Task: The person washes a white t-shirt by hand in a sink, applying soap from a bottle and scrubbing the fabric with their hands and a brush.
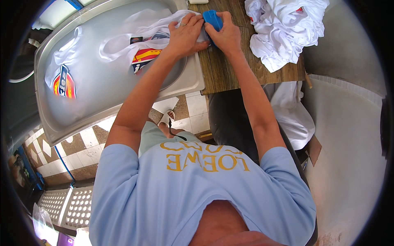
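Gripping a blue plastic tool (212, 19), your right hand (227, 36) pinched it between thumb and fingers at the far edge of the wooden counter (219, 71), right beside the sink (186, 88); its underside was hidden, so exact kind unclear. Your left hand (185, 35), ring on one finger, lay palm down on a white garment (158, 26), thumb out toward the right; couldn't tell whether those fingers pinched the fabric or only pressed on it. The two hands sat close together, left one just left of the tool. That garment ran from under your left hand leftward into the sink, partly in cloudy water (94, 94), with a red, yellow and dark blue print (144, 57) showing near the basin's right side. Second white garment (67, 51), similar print, lay in the water at far left, well apart from both hands. Rumpled white pile (283, 33) sat on the counter, far right, to the right of your right hand. More white cloth (289, 119) hung below the counter, nearer you on the right. You wore a light blue T-shirt (197, 192); a light sandal (166, 117) showed on the patterned floor tiles (198, 105) below the sink.
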{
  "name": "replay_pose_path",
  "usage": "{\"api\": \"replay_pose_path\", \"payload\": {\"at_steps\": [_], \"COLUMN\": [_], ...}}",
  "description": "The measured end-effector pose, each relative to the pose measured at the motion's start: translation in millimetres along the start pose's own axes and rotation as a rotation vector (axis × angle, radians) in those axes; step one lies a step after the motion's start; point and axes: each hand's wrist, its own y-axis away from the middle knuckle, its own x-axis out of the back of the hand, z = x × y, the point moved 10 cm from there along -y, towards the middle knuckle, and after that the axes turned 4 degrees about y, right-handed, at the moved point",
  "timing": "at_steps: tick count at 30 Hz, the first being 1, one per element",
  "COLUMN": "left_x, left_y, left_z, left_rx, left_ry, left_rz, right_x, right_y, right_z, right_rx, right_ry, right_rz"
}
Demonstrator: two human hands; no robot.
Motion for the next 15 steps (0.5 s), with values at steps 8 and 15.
{"api": "replay_pose_path", "payload": {"at_steps": [8,15], "left_x": [4,6], "left_y": [0,2], "left_z": [-2,-4], "left_rx": [0.002,0.01], "left_ry": [-0.012,-0.004], "left_rz": [-0.011,-0.017], "right_x": [3,7], "right_y": [27,45], "right_z": [-1,-4], "right_rx": [0.009,0.088], "right_ry": [-0.069,-0.082], "right_rz": [-0.052,-0.081]}}
